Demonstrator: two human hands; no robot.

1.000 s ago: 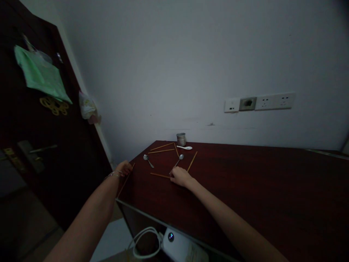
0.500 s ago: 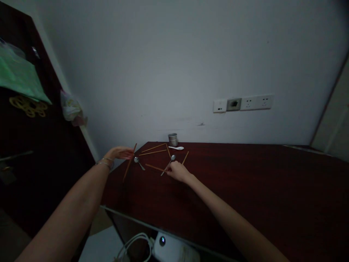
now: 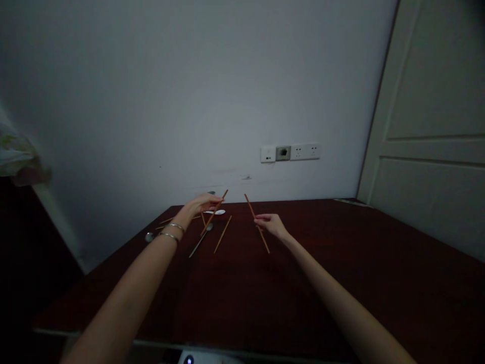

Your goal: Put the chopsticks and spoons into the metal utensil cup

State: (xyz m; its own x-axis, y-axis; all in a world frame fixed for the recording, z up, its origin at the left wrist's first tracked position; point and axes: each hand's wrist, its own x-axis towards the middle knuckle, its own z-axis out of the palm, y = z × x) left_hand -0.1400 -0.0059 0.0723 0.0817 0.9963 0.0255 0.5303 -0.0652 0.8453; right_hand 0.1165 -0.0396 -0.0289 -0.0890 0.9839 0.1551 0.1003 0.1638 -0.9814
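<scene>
My left hand (image 3: 202, 203) is raised over the dark red table (image 3: 303, 283) and pinches one wooden chopstick (image 3: 214, 212), which slants up to the right. My right hand (image 3: 270, 223) grips a second chopstick (image 3: 256, 223) near its middle, tilted up to the left. Both sticks are off the tabletop. Between the hands another chopstick (image 3: 222, 234) lies flat, with a metal spoon (image 3: 199, 241) just left of it. A white spoon (image 3: 220, 212) sits behind my left hand. More chopsticks lie partly hidden behind my left wrist.
A second metal spoon (image 3: 149, 236) lies near the table's left edge. A socket strip (image 3: 290, 152) is on the white wall behind. A pale door (image 3: 432, 141) stands at the right. A white device (image 3: 189, 359) shows below the table's front edge.
Both hands lifted a chopstick each off the table and came closer together. The camera swung right, so the dark door left the view and the pale door came in.
</scene>
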